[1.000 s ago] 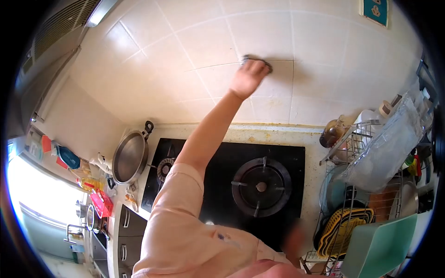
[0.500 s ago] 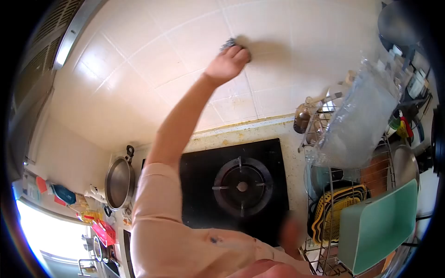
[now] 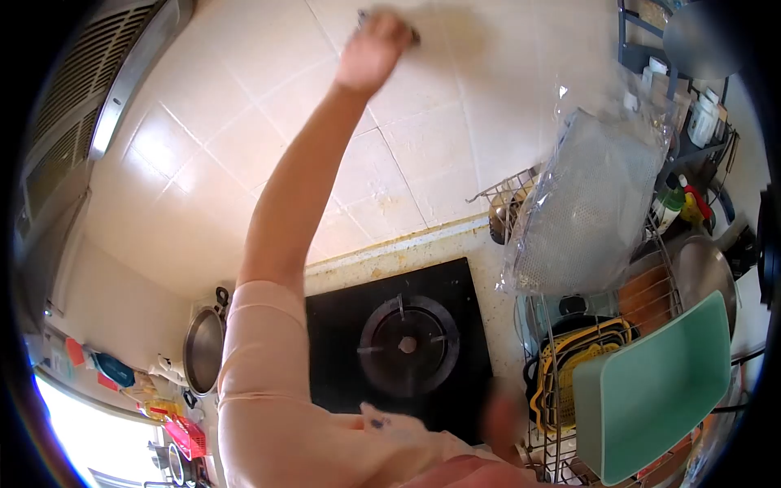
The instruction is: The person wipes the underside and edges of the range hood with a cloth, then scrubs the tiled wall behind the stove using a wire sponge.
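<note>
My left hand is raised high against the pale tiled wall, its fingers curled over a dark, silvery scouring pad. Only the pad's edges show past the fingers. Low in the view, a blurred skin-coloured shape, apparently my right hand, is beside the right front part of the black cooktop; its fingers cannot be made out. The round burner lies below the raised arm.
A pan leans at the left. On the right stand a wire rack, a plastic-wrapped mesh sheet, yellow baskets and a green tub. The range hood is at upper left.
My left hand has moved up and left across the tiles with the scouring pad under its fingers. The camera view has turned, showing more of the right-hand shelf. The low blurred shape stays near the cooktop.
</note>
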{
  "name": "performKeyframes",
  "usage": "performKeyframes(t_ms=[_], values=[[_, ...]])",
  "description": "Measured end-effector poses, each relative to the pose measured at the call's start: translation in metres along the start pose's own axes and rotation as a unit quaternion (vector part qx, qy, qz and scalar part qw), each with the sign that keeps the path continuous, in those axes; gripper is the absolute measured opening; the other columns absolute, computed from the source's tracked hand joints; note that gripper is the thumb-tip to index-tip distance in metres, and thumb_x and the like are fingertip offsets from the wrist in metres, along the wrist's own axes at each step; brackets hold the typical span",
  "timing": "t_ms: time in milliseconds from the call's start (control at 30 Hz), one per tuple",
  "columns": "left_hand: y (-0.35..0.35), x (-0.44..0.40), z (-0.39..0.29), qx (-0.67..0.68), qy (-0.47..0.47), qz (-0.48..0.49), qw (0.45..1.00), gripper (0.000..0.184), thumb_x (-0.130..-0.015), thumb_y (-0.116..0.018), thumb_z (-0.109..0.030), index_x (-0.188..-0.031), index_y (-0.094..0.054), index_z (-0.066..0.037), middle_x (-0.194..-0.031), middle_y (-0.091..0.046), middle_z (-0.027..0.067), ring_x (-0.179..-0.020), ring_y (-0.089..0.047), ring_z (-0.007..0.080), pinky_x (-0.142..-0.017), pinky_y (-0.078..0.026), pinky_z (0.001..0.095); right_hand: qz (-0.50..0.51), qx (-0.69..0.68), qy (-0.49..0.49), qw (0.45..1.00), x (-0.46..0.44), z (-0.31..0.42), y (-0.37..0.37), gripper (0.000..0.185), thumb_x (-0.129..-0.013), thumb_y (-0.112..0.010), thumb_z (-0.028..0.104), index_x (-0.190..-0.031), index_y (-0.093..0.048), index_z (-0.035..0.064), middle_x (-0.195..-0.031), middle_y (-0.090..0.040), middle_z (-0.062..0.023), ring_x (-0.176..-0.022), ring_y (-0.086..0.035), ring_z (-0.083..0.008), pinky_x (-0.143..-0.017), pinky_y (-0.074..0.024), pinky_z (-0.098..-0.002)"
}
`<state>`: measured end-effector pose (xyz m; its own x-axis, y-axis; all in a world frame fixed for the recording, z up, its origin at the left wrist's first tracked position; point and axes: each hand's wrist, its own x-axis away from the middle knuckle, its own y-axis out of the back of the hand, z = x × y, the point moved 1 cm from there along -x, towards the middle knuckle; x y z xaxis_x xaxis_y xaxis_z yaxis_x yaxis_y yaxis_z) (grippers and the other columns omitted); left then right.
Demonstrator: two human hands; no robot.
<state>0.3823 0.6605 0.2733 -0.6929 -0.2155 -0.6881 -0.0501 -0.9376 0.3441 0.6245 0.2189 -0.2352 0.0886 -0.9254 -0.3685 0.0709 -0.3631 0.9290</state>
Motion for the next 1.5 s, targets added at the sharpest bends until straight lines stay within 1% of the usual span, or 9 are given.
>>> performKeyframes(t_ms=[133, 367, 500, 667, 800, 1067, 1167, 1400, 1500], values=[[-0.017, -0.026, -0.025, 0.043, 0.086, -0.081, 0.992, 0.012, -0.079, -0.055, -0.009, -0.089, -0.062, -0.006, -0.092, -0.057, 0.0078, -0.084, -0.055, 0.0282, -0.07, -0.049, 0.0373, -0.073, 0.05, 0.043, 0.995, 0.007, -0.002, -0.004, 0.038, -0.09, -0.05, 0.027, -0.119, -0.053, 0.0043, -0.107, -0.057, -0.0113, -0.094, -0.057, -0.0243, -0.08, -0.0469, -0.036], [-0.027, 0.016, -0.029, 0.049, -0.159, 0.014, 0.986, 0.013, -0.074, -0.056, -0.007, -0.086, -0.058, -0.01, -0.085, -0.054, 0.0049, -0.085, -0.057, 0.0231, -0.068, -0.051, 0.0359, -0.069, 0.115, 0.049, 0.99, -0.008, -0.004, 0.012, 0.036, -0.091, -0.048, 0.03, -0.118, -0.055, 0.0068, -0.103, -0.06, -0.0084, -0.089, -0.059, -0.0211, -0.075, -0.0486, -0.0332], [0.005, -0.013, -0.006, -0.038, 0.014, -0.032, 0.999, 0.019, -0.075, -0.056, -0.005, -0.093, -0.061, -0.009, -0.086, -0.054, 0.0071, -0.08, -0.054, 0.0264, -0.067, -0.049, 0.036, -0.199, 0.328, 0.08, 0.92, 0.023, -0.002, -0.035, 0.037, -0.09, -0.049, 0.03, -0.119, -0.053, 0.0064, -0.105, -0.058, -0.0097, -0.092, -0.058, -0.0222, -0.077, -0.0475, -0.0349], [-0.012, 0.031, -0.03, -0.049, -0.154, 0.061, 0.985, 0.01, -0.079, -0.058, -0.009, -0.088, -0.059, -0.004, -0.085, -0.054, 0.0074, -0.079, -0.056, 0.0271, -0.065, -0.049, 0.0373, -0.146, 0.236, 0.081, 0.957, 0.006, 0.0, -0.003, 0.039, -0.091, -0.048, 0.028, -0.123, -0.05, 0.0046, -0.111, -0.057, -0.0114, -0.096, -0.057, -0.0241, -0.081, -0.0469, -0.0364], [0.013, -0.026, 0.011, -0.082, 0.011, -0.022, 0.996, 0.008, -0.073, -0.056, -0.008, -0.081, -0.056, -0.007, -0.086, -0.053, 0.0084, -0.078, -0.054, 0.0274, -0.063, -0.05, 0.0347, -0.075, 0.126, 0.056, 0.988, 0.0, -0.001, 0.006, 0.037, -0.09, -0.049, 0.028, -0.119, -0.052, 0.0055, -0.105, -0.058, -0.0103, -0.093, -0.058, -0.0234, -0.078, -0.0471, -0.0357], [-0.024, 0.04, -0.046, -0.047, -0.176, 0.028, 0.983, 0.01, -0.07, -0.058, -0.008, -0.079, -0.057, -0.007, -0.082, -0.048, 0.0027, -0.078, -0.054, 0.0195, -0.064, -0.05, 0.0317, 0.005, 0.014, 0.003, 1.0, -0.01, 0.0, 0.013, 0.033, -0.089, -0.049, 0.027, -0.114, -0.056, 0.0069, -0.097, -0.059, -0.0087, -0.087, -0.058, -0.0226, -0.074, -0.047, -0.0351], [-0.021, -0.005, -0.053, -0.027, -0.04, 0.041, 0.998, 0.013, -0.072, -0.056, -0.009, -0.084, -0.058, -0.006, -0.086, -0.05, 0.0043, -0.082, -0.053, 0.0219, -0.065, -0.049, 0.0317, -0.073, 0.095, 0.069, 0.99, -0.006, 0.001, 0.015, 0.032, -0.089, -0.05, 0.027, -0.113, -0.056, 0.0068, -0.096, -0.059, -0.0089, -0.087, -0.058, -0.0227, -0.074, -0.047, -0.0355], [-0.03, 0.067, -0.064, 0.036, -0.178, 0.093, 0.979, 0.009, -0.074, -0.056, -0.009, -0.083, -0.055, -0.007, -0.083, -0.05, 0.0035, -0.086, -0.054, 0.0224, -0.072, -0.049, 0.0337, -0.015, 0.032, 0.05, 0.998, 0.027, 0.006, -0.052, 0.033, -0.089, -0.05, 0.024, -0.116, -0.054, 0.0047, -0.101, -0.058, -0.0115, -0.093, -0.057, -0.0256, -0.082, -0.0444, -0.0384], [-0.021, 0.029, -0.062, 0.024, -0.091, 0.069, 0.993, 0.009, -0.073, -0.056, -0.007, -0.082, -0.054, -0.008, -0.085, -0.05, 0.0033, -0.082, -0.052, 0.0223, -0.072, -0.048, 0.0345, 0.026, 0.023, 0.098, 0.995, 0.066, 0.007, -0.084, 0.035, -0.088, -0.049, 0.021, -0.119, -0.052, 0.0035, -0.107, -0.057, -0.0138, -0.101, -0.055, -0.0284, -0.09, -0.0415, -0.0409]])
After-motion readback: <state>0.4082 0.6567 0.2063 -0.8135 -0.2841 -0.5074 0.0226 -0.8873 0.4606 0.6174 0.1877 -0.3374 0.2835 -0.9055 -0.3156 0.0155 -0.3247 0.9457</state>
